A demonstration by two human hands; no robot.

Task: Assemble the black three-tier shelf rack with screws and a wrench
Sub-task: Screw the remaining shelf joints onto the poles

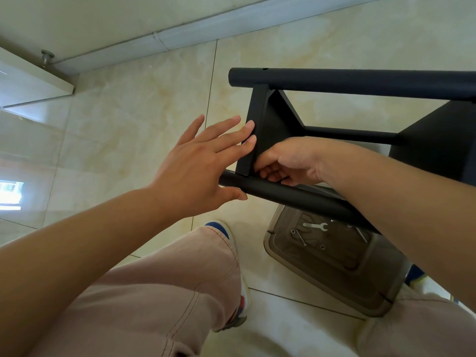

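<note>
Black rack [273, 124] lies on its side on the tiled floor [128, 112], in front of the crouching person. Left hand [198, 161]: fingers straight and spread, fingertips pressing the outer face of the end shelf panel [253, 130], thumb against the lower tube [291, 195]. Right hand [286, 161]: fingers curled at the joint where panel meets lower tube; whether it pinches anything, cannot tell. Upper tube [360, 82] runs off to the right. Clear plastic tray [334, 264] on floor under the right forearm, holding a small wrench [315, 226] and loose screws [300, 237].
</note>
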